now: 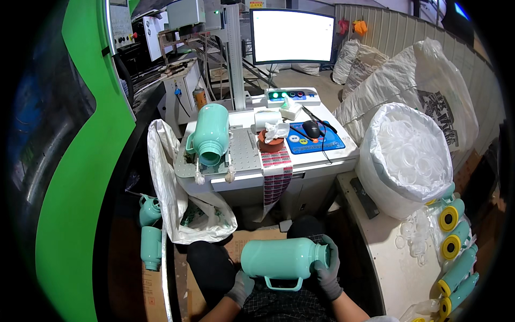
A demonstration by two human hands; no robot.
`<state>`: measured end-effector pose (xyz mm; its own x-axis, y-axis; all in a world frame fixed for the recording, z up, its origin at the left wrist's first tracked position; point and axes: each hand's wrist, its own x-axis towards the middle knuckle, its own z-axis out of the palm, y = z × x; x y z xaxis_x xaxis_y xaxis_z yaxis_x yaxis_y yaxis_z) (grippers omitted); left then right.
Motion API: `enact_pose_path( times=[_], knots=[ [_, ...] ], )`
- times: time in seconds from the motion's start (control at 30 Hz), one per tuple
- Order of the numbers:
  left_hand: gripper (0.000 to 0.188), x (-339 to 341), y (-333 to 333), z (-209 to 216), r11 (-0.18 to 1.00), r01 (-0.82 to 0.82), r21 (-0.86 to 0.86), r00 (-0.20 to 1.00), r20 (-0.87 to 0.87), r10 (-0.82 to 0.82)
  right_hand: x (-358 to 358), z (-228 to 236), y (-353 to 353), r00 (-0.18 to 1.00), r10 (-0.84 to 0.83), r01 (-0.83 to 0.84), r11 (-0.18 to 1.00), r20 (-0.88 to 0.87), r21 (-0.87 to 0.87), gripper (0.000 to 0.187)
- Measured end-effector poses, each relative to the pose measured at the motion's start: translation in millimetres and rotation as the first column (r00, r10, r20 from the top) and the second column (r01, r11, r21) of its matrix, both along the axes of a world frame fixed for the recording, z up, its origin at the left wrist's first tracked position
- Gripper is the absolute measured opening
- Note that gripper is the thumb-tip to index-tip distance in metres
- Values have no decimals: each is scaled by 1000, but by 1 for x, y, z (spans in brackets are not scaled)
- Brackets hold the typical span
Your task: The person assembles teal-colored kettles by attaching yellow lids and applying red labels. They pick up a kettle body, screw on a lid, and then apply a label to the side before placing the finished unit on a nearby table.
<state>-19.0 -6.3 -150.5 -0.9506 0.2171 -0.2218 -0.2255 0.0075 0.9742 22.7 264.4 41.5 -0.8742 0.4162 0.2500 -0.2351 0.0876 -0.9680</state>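
In the head view, a teal jug (279, 258) lies on its side across the person's lap, its mouth toward the right and its handle toward the near side. The right hand (328, 269), in a grey glove, is closed around the jug's neck at the mouth end. The left hand (240, 288), gloved too, is loosely curled just beside the near left end of the jug; I cannot tell whether it touches it.

Beyond the lap stands a white desk (346, 154). On its left part, a second jug (212, 126) of the same teal lies on a perforated metal plate (244, 145), mouth toward the near side, handle to the left. Right of the plate are a reddish-brown roll (272, 145) with crumpled tissue on top, and a strip of printed labels (276, 188) that hangs over the near edge. Farther right, a black mouse (310, 129) rests on a blue mat (327, 142). A control box (289, 97) with lit buttons sits at the far side, below a bright monitor (292, 36).

On the left, an open white sack (161, 177) stands near two more teal jugs. On the right, a big white bag (375, 172) is filled with clear plastic rings (413, 147); beyond its near right side lie teal jugs with yellow rims.
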Motion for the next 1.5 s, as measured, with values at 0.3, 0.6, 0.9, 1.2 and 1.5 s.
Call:
enact_pose_path(
  times=[0.3, 0.6, 0.9, 1.2, 1.5],
  knots=[
    [38, -7, 11, 17, 800, -425, 424, 827, 541, 152, 0, -13, -2, 1000, -17, 18, 1000, -9, 15, 118],
    [37, -4, 8, 21, 847, -303, 437, 900, 423, 103, 0, -22, 4, 997, -61, 68, 983, -45, 169, 116],
    [39, -4, 5, 9, 900, -226, 372, 932, 351, 89, -1, -30, 5, 997, -68, 75, 982, -49, 172, 117],
    [36, -3, 0, -4, 949, -119, 291, 978, 202, 61, -1, -14, -3, 998, -61, 66, 984, -35, 167, 116],
    [37, -3, 3, 5, 860, -191, 473, 958, 281, 58, -3, -35, 5, 994, -77, 91, 970, -73, 227, 113]
  ],
)
